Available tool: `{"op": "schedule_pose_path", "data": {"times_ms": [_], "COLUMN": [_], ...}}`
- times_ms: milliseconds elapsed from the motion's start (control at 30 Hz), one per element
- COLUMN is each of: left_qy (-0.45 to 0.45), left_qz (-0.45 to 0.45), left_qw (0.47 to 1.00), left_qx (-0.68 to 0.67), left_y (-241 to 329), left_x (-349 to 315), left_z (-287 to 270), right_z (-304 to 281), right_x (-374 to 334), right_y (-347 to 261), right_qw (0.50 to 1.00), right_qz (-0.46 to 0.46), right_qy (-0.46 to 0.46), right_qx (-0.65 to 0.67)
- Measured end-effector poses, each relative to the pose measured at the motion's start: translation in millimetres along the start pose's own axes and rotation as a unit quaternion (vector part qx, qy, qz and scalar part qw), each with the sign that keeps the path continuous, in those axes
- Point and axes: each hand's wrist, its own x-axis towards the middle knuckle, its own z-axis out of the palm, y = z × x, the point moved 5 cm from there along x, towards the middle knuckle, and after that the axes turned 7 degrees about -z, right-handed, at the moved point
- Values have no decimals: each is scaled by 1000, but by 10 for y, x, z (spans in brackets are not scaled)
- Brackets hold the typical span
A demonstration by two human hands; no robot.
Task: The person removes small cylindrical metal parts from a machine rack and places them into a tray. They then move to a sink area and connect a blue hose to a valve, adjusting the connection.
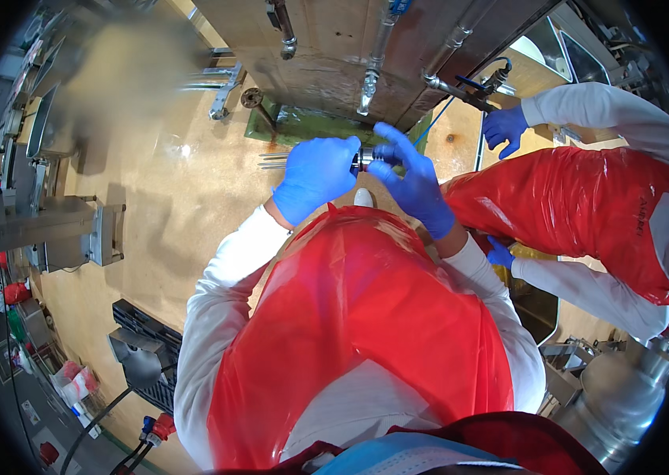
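Note:
In front of my red apron, my left hand (315, 179), in a blue glove, is wrapped round a metal part. Several thin metal rods (274, 161) stick out side by side to its left. On the other side shows a short, shiny cylindrical metal fitting (364, 158) with a dark band. Whether the rods and fitting are one piece is hidden inside the fist. My right hand (416, 186), also blue-gloved, has its thumb and a finger at the fitting's right end, while another finger stretches upward, away from it.
A large metal machine body with pipes (374, 71) stands ahead, above a green base (303, 125). Close on my right, a co-worker in a red apron (564, 210) reaches a gloved hand (505, 127) toward a valve. A black crate (162, 348) and steel equipment (49, 229) lie left.

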Motion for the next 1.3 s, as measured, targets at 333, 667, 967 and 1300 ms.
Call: {"op": "schedule_pose_path", "data": {"times_ms": [333, 667, 967, 1300], "left_qy": [8, -21, -131, -197], "left_qz": [-2, -3, 88, 109], "left_qw": [1000, 1000, 969, 957], "left_qx": [-8, -14, -190, -185], "left_y": [-105, -113, -42, 369], "left_x": [43, 62, 56, -5], "left_z": [-46, -62, 58, 55], "right_z": [133, 210, -101, 61], "right_x": [-15, -92, 323, -100], "right_y": [159, 241, -248, 220], "right_qw": [990, 966, 982, 981], "right_qz": [99, 179, -157, -189], "right_qy": [10, -77, -24, -41], "right_qx": [99, 169, -102, -35]}}
